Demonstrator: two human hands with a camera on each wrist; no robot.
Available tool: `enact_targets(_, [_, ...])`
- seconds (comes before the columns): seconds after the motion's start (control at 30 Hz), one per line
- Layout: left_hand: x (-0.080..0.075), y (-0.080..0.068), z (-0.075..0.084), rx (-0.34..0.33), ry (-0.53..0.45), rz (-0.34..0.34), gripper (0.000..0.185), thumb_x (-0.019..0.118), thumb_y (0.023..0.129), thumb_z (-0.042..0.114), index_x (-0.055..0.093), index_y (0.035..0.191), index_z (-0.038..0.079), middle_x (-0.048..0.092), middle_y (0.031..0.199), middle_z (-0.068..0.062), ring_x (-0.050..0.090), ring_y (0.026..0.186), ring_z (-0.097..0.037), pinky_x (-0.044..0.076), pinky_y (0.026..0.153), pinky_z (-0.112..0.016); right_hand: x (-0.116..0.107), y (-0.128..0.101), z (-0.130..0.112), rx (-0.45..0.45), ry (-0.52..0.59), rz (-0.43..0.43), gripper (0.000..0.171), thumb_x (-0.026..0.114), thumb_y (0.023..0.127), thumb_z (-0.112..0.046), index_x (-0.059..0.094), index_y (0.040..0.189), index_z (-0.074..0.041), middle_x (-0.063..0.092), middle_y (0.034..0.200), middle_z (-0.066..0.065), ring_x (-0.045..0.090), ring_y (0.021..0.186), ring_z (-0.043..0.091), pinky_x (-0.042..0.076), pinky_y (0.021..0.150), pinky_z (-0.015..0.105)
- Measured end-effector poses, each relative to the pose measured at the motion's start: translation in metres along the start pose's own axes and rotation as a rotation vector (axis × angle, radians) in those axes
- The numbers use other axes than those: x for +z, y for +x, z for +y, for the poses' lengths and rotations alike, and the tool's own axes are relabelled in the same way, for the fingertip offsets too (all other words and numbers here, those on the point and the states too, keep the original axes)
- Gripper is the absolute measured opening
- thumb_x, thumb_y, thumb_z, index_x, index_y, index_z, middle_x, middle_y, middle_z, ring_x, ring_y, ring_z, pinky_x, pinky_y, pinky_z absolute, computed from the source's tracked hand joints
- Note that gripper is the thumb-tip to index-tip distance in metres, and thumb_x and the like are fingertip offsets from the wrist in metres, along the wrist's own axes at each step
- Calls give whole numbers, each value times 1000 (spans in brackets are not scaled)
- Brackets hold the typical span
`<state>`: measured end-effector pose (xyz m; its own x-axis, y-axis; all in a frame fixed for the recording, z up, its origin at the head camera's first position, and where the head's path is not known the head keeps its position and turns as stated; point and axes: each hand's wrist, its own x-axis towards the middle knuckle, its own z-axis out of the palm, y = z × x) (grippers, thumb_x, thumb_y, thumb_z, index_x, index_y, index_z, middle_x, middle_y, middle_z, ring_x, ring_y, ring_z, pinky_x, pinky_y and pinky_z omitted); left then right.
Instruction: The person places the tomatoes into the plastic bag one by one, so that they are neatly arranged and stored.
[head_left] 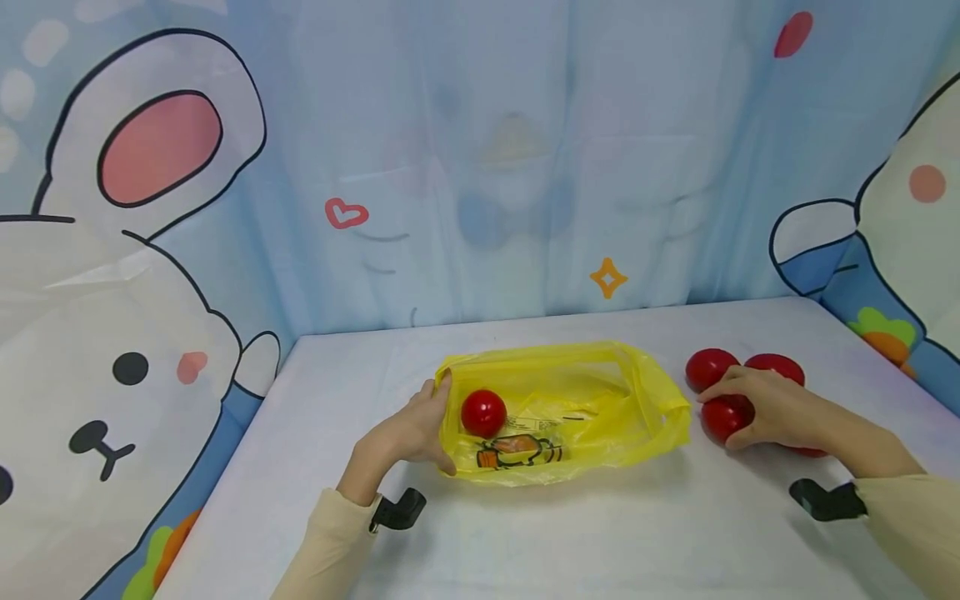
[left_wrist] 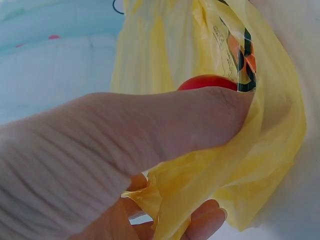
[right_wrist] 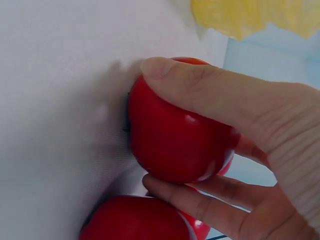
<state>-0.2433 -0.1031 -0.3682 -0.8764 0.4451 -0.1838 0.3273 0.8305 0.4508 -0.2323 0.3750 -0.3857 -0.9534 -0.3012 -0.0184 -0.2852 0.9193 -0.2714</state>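
A thin yellow plastic bag lies on its side with its mouth spread wide, and one red tomato sits inside near the left end. My left hand grips the bag's left edge; in the left wrist view the thumb is inside the bag and the fingers are outside. To the right of the bag, my right hand holds another tomato, thumb on one side and fingers on the other. More tomatoes sit close around that hand, including one behind it and one beneath the fingers.
Everything stands on a white-covered table. A pale blue cloth backdrop with cartoon prints hangs along the back and sides. Each wrist wears a black camera mount, such as the left one.
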Motion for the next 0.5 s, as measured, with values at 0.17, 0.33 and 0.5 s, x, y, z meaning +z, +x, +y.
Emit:
enact_targets(0.17, [0,0,0,-3,-12,-1,132,98,73,15,6,166,-3,13,169,-30,27,153,-43,36,120,-54,1,-1,-1,-4,2,18,69,103,57,-22,76,119,-8,63,113,19,54,107,51,62,71,55])
enact_targets(0.33, [1,0,1,-4,-20,-6,132,98,73,15,6,166,-3,12,169,-30,27,153,-43,35,120,-55,4,-3,0,2,6,31,72,104,57,-23,75,121,-8,62,116,22,54,108,52,62,72,57])
enact_targets(0.5, [1,-1,2,-7,-25,-11,132,98,73,14,6,166,-3,10,169,-31,24,155,-44,34,120,-55,3,-5,3,-3,16,20,72,103,57,-23,73,121,-9,61,120,25,53,110,52,62,73,57])
